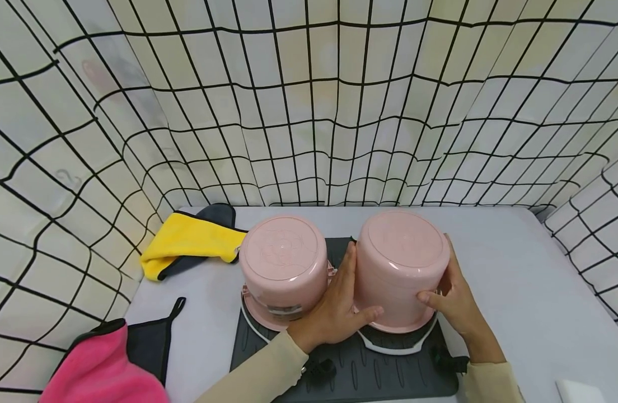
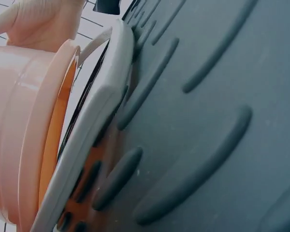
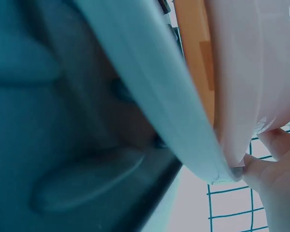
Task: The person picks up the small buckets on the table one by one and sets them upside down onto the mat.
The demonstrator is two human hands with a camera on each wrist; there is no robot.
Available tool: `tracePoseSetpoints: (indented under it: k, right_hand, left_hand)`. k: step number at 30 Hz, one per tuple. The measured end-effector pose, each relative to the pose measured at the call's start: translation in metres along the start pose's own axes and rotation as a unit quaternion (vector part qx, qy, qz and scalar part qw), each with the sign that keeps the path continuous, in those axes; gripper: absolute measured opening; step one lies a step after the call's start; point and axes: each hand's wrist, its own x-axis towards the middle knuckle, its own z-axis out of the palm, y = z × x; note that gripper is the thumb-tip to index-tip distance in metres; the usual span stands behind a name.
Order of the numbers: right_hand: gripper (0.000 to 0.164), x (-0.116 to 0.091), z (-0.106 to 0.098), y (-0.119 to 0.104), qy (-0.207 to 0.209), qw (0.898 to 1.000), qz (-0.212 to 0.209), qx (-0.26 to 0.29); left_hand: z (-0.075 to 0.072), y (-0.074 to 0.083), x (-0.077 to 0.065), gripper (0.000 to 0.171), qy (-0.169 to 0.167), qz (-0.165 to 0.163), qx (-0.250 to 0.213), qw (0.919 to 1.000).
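Note:
Two pink buckets stand upside down over a dark grey ridged mat. My left hand [image 1: 336,310] reaches between them and holds the near-left side of the right pink bucket [image 1: 402,268], its thumb across the front. On the opposite side my right hand [image 1: 456,296] grips the same bucket, thumb in front and fingers round the back. In the left wrist view a gap shows under its rim [image 2: 48,145], with the orange-tinted inside visible. Its white handle [image 1: 392,348] hangs down toward the mat. The left pink bucket [image 1: 282,252] is beside my left hand.
The ridged mat [image 1: 349,386] lies on a white table [image 1: 500,252]. A yellow and grey cloth [image 1: 188,240] is at the back left, a pink and black cloth [image 1: 107,364] at the front left. Black wire grid [image 1: 309,117] encloses the back and sides. A white object [image 1: 578,392] sits front right.

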Motion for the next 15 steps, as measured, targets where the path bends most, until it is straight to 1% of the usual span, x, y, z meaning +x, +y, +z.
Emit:
tracePoseSetpoints:
  k: [3, 8, 11, 15]
  right_hand:
    - [0.125, 0.001, 0.001, 0.002, 0.000, 1.000, -0.002, 0.001]
    - [0.126, 0.004, 0.004, 0.000, 0.002, 1.000, 0.004, 0.006]
    - [0.129, 0.006, 0.006, -0.001, 0.000, 1.000, 0.002, 0.014]
    - [0.131, 0.008, 0.006, 0.000, -0.004, 1.000, -0.005, 0.023]
  left_hand:
    - [0.002, 0.000, 0.001, 0.116, 0.007, -0.012, 0.009, 0.9999]
    - [0.008, -0.002, 0.003, 0.119, 0.036, -0.019, 0.026, 0.9988]
    - [0.010, -0.002, 0.004, 0.122, 0.051, -0.017, 0.032, 0.9980]
    - [0.011, -0.003, 0.006, 0.123, 0.059, -0.009, 0.044, 0.9972]
